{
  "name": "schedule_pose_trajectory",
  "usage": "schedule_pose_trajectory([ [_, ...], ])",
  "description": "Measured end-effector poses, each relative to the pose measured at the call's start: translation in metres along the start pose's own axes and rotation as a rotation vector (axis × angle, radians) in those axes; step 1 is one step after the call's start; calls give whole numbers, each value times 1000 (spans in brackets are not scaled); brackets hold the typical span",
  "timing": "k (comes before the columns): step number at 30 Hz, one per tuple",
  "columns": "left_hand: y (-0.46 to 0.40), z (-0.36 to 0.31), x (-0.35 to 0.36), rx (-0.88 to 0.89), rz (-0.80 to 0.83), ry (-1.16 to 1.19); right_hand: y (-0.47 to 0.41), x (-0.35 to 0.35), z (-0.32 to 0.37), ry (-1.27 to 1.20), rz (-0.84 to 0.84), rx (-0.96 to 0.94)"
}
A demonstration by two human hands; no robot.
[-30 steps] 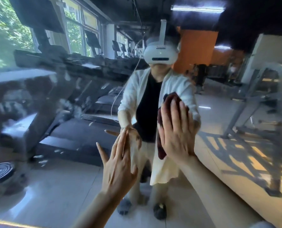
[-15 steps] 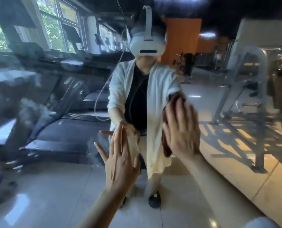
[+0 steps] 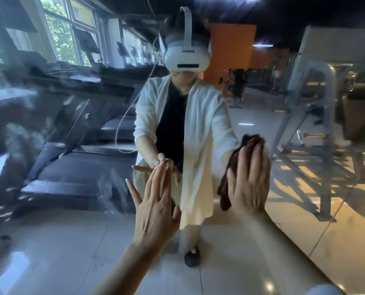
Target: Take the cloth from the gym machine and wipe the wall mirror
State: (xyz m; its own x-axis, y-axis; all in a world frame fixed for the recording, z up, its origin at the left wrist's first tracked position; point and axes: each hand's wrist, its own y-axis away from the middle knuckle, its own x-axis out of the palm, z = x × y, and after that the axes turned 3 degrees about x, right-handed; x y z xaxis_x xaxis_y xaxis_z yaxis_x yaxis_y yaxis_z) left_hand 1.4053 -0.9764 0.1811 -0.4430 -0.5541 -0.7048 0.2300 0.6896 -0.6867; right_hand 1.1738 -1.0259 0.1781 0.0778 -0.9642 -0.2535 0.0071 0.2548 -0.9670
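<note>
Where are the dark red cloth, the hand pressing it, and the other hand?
dark red cloth (image 3: 224,188), head view, lower left fold.
right hand (image 3: 248,184), head view, back of hand.
left hand (image 3: 154,211), head view, back of hand.

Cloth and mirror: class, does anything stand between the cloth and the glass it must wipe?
Nothing visible does. The right hand presses the dark red cloth flat against the wall mirror; the left hand rests open on the glass beside it.

Two hands (image 3: 154,211), one cloth (image 3: 226,188), one mirror (image 3: 49,145)
</note>
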Motion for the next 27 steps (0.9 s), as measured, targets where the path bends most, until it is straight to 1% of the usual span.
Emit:
schedule_pose_trajectory([
  [2,-2,-2,-1,6,-2,-4,-36,-1,1,-40,-137,245],
  [3,-1,-4,1,15,14,-10,-40,0,6,-62,-160,314],
  [4,2,-6,4,33,36,-11,-32,2,14,-80,-149,333],
  [5,6,-9,7,50,60,-12,-16,5,24,-89,-100,302],
  [6,9,-10,11,61,81,-16,7,9,33,-82,-20,226],
  [8,14,-12,16,73,113,-23,52,10,46,-6,139,-3],
  [9,15,-12,17,76,117,-25,64,9,45,24,186,-93],
  [10,15,-11,16,77,104,-22,63,7,43,27,191,-126],
  [11,13,-10,13,77,77,-10,51,6,41,10,151,-104],
  [12,10,-8,10,72,45,4,32,5,43,-16,95,-32],
  [15,4,0,0,20,-32,15,-36,6,65,-92,-106,308],
  [16,4,4,-2,-4,-58,12,-48,8,80,-108,-132,352],
  [17,4,10,-4,-27,-82,13,-51,11,96,-113,-127,307],
  [18,4,17,-8,-43,-104,20,-45,17,112,-98,-95,180],
  [21,2,36,-20,-70,-132,23,2,32,144,-30,56,-287],
  [22,2,41,-24,-70,-129,17,12,34,146,-29,85,-377],
  [23,0,46,-29,-66,-129,13,12,34,145,-41,90,-424],
  [24,-2,51,-33,-58,-130,5,1,32,144,-49,71,-425],
  [25,-6,55,-38,-46,-135,-8,-20,27,144,-57,34,-366],
  [26,-10,59,-43,-36,-147,-21,-49,21,147,-65,-32,-244],
  [27,-15,61,-48,-30,-163,-33,-82,16,150,-83,-109,-81],
])
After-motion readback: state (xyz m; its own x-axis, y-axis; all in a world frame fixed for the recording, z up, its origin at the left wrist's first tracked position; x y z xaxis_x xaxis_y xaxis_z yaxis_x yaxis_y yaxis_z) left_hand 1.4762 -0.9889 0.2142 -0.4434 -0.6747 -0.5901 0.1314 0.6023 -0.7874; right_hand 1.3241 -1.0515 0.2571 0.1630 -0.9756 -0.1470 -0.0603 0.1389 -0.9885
